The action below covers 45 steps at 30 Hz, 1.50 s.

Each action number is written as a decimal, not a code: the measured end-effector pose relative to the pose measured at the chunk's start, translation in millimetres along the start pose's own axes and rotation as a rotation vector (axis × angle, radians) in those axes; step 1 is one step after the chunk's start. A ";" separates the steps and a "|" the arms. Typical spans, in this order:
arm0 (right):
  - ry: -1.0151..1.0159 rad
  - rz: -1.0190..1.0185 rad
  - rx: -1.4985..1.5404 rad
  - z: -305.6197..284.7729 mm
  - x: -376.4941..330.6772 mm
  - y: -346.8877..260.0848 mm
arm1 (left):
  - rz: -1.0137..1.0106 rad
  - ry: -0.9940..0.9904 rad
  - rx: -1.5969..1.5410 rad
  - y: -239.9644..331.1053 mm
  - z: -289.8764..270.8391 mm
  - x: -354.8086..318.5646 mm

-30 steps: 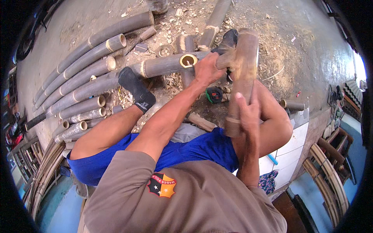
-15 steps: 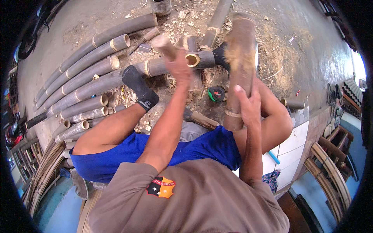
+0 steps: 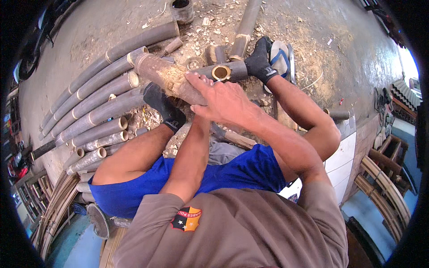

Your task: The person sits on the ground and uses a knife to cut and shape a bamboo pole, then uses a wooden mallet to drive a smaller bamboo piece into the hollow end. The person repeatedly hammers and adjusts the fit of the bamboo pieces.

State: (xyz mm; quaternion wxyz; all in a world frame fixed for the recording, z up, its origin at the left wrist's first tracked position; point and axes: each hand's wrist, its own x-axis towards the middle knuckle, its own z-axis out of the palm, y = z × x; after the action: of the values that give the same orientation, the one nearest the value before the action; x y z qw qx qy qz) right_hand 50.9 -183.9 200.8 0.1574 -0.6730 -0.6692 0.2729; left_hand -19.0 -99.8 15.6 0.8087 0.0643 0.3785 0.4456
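My right hand (image 3: 225, 100) is wrapped round the near end of a thick, short bamboo mallet (image 3: 147, 67), its side worn to pale frayed fibres. The mallet slants up and left, over the dark bamboo pole (image 3: 237, 70) that lies across in front of me. A round hole with a pale rim shows in this pole, just beyond my right hand. My left forearm (image 3: 193, 147) reaches up underneath. Its hand is mostly hidden behind the mallet and my right hand, so its grip cannot be seen. Beyond the mallet shows a small round wooden end (image 3: 194, 63); what it belongs to is unclear.
My socked feet (image 3: 164, 105) rest by the pole. Several bamboo poles (image 3: 89, 116) lie side by side at left, and another pole (image 3: 247, 27) runs away ahead. Pale chips litter the floor. A bucket (image 3: 182, 12) stands far off; a sandal (image 3: 279, 58) lies near my right foot.
The bamboo mallet has swung from upright at my right, across and down to the left. My left hand, earlier holding a blurred wooden piece above the pole, is now mostly covered.
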 end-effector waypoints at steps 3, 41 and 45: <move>0.097 -0.071 -0.056 -4.7 -4.9 1.6 | -0.058 -0.030 0.016 -4.9 7.3 -18.9; 0.330 0.733 1.033 52.3 -107.6 108.7 | 0.973 -0.882 1.859 23.6 29.2 10.1; 0.522 0.760 1.277 87.3 -113.2 121.5 | 0.529 -0.509 2.445 42.2 -25.0 41.6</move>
State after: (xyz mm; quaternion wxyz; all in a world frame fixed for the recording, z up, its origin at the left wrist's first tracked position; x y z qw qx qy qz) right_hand 104.5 -315.6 78.5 0.5615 -0.6772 -0.0483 0.4730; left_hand -50.9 -48.5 -6.5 0.1594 0.9200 0.3511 -0.0696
